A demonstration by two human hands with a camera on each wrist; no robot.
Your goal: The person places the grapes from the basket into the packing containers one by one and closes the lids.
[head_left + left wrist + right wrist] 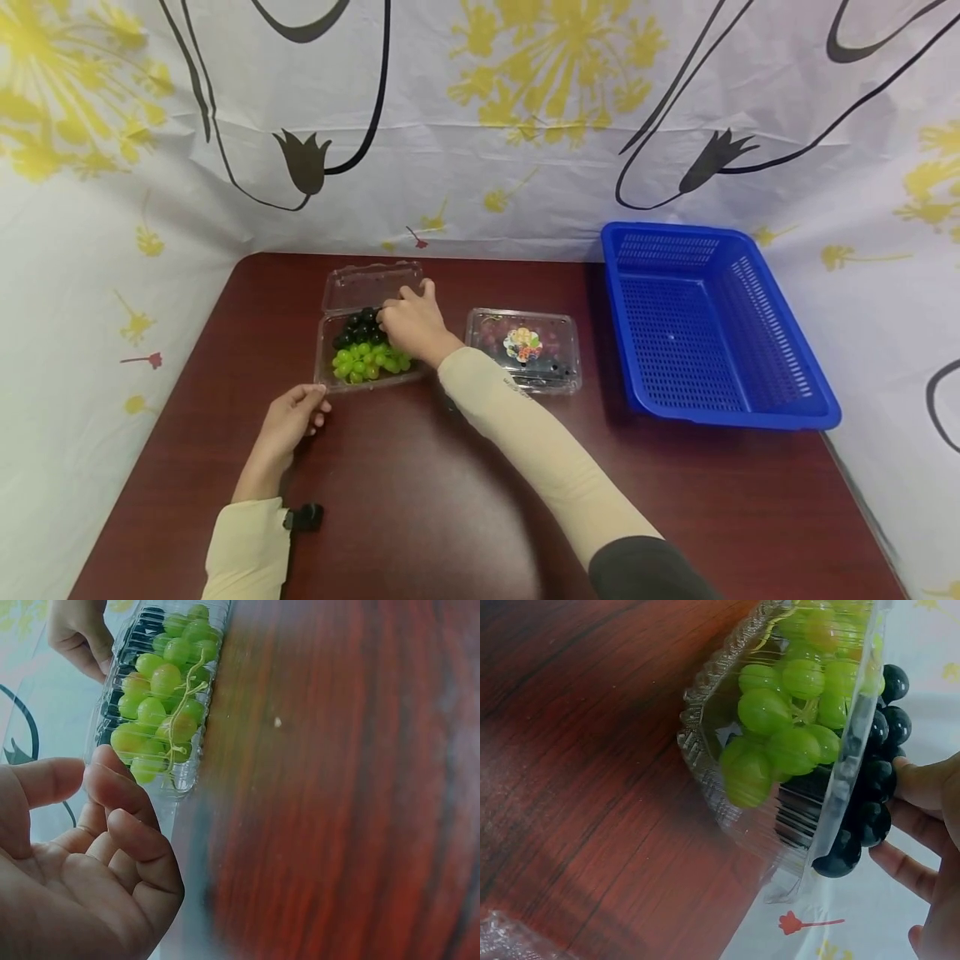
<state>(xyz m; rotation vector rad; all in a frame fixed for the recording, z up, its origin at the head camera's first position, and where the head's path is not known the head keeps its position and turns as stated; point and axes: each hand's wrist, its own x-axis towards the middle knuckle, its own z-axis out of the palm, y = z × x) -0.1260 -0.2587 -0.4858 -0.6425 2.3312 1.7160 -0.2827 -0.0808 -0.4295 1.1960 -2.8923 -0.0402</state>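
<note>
An open clear plastic box holds green grapes in front and a bunch of black grapes behind. Its lid lies flipped back. My right hand reaches into the box and its fingers curl round the black grapes, which stand above the rim beside the green grapes. My left hand lies on the table at the box's front left corner. Its loosely curled fingers touch the box wall next to the green grapes and hold nothing.
A second clear box, closed and bearing a fruit sticker, lies just right of the open one. A blue plastic basket stands at the right of the dark red table. Patterned cloth walls surround the table on three sides.
</note>
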